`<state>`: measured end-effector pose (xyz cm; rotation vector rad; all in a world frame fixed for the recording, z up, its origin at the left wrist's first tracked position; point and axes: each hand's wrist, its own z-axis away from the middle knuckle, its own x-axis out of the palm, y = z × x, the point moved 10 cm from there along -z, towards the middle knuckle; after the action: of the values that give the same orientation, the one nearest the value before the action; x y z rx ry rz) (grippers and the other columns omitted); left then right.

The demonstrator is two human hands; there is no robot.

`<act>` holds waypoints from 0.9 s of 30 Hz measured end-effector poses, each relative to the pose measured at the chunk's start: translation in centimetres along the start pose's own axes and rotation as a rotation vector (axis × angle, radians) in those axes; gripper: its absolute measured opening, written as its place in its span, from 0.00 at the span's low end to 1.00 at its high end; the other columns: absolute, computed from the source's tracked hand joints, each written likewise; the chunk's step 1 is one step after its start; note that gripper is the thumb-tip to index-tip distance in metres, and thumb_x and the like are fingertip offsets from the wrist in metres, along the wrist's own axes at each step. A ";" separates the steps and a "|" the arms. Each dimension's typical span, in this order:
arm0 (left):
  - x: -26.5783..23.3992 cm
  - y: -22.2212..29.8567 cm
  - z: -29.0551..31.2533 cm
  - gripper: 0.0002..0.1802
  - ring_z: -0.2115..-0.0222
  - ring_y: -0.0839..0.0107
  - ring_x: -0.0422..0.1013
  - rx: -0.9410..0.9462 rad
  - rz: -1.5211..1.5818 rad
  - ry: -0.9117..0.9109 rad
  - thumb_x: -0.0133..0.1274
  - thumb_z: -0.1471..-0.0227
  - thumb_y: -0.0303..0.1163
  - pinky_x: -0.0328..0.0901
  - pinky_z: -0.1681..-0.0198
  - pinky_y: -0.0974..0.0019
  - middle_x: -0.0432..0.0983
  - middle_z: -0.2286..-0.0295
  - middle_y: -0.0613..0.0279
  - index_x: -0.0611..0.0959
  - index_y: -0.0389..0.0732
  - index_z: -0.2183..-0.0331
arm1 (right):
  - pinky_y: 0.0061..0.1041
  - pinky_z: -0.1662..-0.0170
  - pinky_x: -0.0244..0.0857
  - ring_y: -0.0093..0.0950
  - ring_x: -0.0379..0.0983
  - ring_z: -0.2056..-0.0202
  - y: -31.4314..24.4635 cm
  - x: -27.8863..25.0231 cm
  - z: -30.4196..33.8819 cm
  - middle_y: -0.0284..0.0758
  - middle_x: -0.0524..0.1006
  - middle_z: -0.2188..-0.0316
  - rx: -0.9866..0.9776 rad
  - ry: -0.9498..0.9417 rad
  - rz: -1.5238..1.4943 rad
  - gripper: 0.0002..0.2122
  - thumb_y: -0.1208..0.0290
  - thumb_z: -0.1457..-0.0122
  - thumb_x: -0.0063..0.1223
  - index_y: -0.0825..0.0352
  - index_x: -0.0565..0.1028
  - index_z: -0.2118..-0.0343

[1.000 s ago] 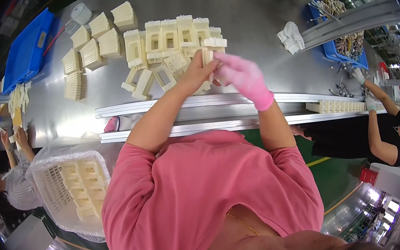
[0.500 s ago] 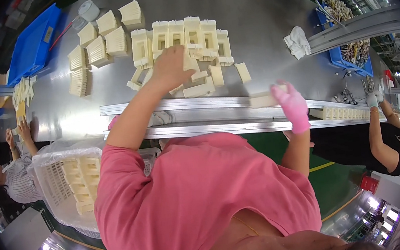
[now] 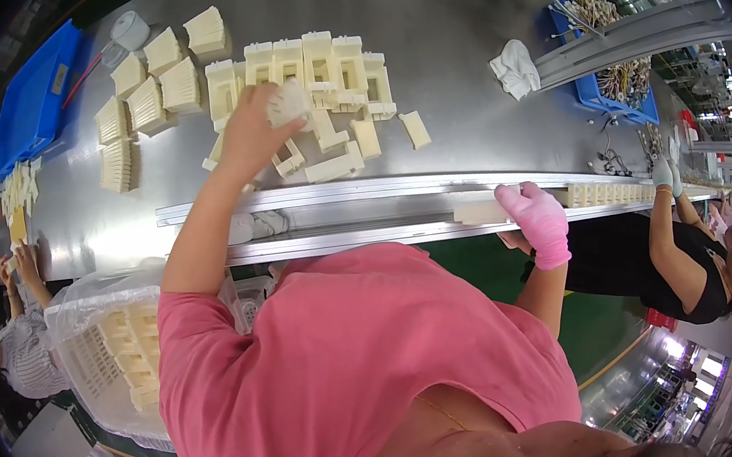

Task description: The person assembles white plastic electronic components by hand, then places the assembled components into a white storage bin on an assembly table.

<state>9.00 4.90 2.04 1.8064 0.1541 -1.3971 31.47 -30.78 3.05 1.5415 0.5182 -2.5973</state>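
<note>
My bare left hand [image 3: 254, 131] is raised over the cluster of cream plastic housings [image 3: 320, 69]. Between its thumb and fingers is a pale plastic piece [image 3: 289, 104] with small slots in its face. Loose cream blocks [image 3: 336, 165] lie just right of that hand. My right hand [image 3: 538, 220], in a pink glove, grips one end of a cream rectangular block [image 3: 477, 208]. That block sits at the metal rail channel [image 3: 358, 237] in front of me, and my fingers hide its right end. Further right, a row of cream pieces [image 3: 610, 193] lies along the channel.
Stacks of ribbed cream parts [image 3: 147, 104] stand at the left of the metal table [image 3: 442, 66]. A blue tray [image 3: 36, 104] is beyond them. A white cloth [image 3: 514, 69] lies near a metal frame at right. A lined white basket [image 3: 91, 350] holds parts. Co-workers sit on both sides.
My left hand has lifted the slotted piece off the pile and moved a little left. My right hand has brought its block down toward me onto the rail channel. The whole view has shifted slightly.
</note>
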 end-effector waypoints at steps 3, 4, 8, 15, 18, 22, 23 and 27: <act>-0.7 -1.8 -0.7 0.27 0.59 0.70 0.65 -0.051 0.954 -0.105 0.53 0.56 0.37 0.60 0.56 0.67 0.67 0.60 0.61 0.66 0.36 0.55 | 0.30 0.63 0.62 0.39 0.70 0.68 -2.1 -2.0 1.0 0.42 0.74 0.75 -0.021 0.096 0.168 0.26 0.47 0.61 0.48 0.70 0.71 0.69; -0.9 -1.9 -0.4 0.27 0.59 0.70 0.65 -0.052 0.956 -0.097 0.53 0.56 0.37 0.60 0.56 0.67 0.67 0.60 0.61 0.66 0.36 0.55 | 0.31 0.64 0.63 0.39 0.71 0.69 -3.0 -2.9 1.3 0.42 0.74 0.77 -0.053 0.174 0.324 0.25 0.48 0.61 0.50 0.70 0.71 0.71; -1.6 -1.3 -0.5 0.24 0.58 0.68 0.65 0.085 1.660 -0.088 0.47 0.51 0.33 0.58 0.54 0.64 0.66 0.58 0.60 0.64 0.38 0.52 | 0.30 0.65 0.63 0.35 0.70 0.68 -2.0 -0.9 -1.3 0.38 0.74 0.73 -0.167 0.323 0.580 0.18 0.58 0.60 0.54 0.67 0.70 0.71; 2.0 1.9 -0.8 0.23 0.58 0.62 0.65 -0.070 2.084 -0.274 0.40 0.47 0.42 0.60 0.54 0.59 0.67 0.58 0.58 0.65 0.38 0.53 | 0.33 0.57 0.60 0.41 0.67 0.61 -8.1 3.0 -5.8 0.45 0.72 0.65 -0.533 0.286 0.147 0.15 0.65 0.55 0.46 0.69 0.71 0.67; 3.9 3.9 -1.3 0.28 0.61 0.61 0.65 -0.053 2.339 -0.441 0.42 0.50 0.48 0.61 0.57 0.59 0.67 0.62 0.51 0.66 0.34 0.56 | 0.30 0.57 0.61 0.40 0.68 0.61 -13.0 9.9 -10.6 0.44 0.73 0.65 -0.406 -0.100 0.367 0.17 0.63 0.56 0.47 0.68 0.71 0.64; 8.0 3.6 -0.9 0.20 0.68 0.61 0.69 -0.333 2.193 -0.331 0.45 0.52 0.40 0.65 0.64 0.60 0.71 0.70 0.52 0.70 0.33 0.63 | 0.29 0.58 0.63 0.38 0.70 0.62 -14.7 15.4 -13.2 0.41 0.74 0.66 -0.371 -0.142 0.496 0.17 0.66 0.57 0.47 0.67 0.69 0.63; 8.7 3.5 -0.6 0.19 0.69 0.61 0.70 -0.431 2.157 -0.293 0.43 0.52 0.37 0.67 0.65 0.61 0.71 0.70 0.51 0.70 0.31 0.62 | 0.28 0.59 0.63 0.37 0.70 0.61 -14.8 15.6 -13.3 0.40 0.74 0.66 -0.389 -0.088 0.538 0.17 0.67 0.57 0.46 0.67 0.68 0.62; 9.0 2.6 0.7 0.22 0.73 0.62 0.72 -0.469 1.609 -0.273 0.43 0.51 0.40 0.69 0.70 0.65 0.72 0.71 0.49 0.70 0.28 0.63 | 0.28 0.60 0.64 0.36 0.71 0.62 -14.8 14.0 -12.7 0.39 0.74 0.65 -0.363 -0.116 0.470 0.16 0.70 0.56 0.46 0.66 0.69 0.61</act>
<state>13.26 -0.54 -4.24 0.7772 -0.8608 -0.3125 31.71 -11.29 -10.93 1.2115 0.5069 -2.0854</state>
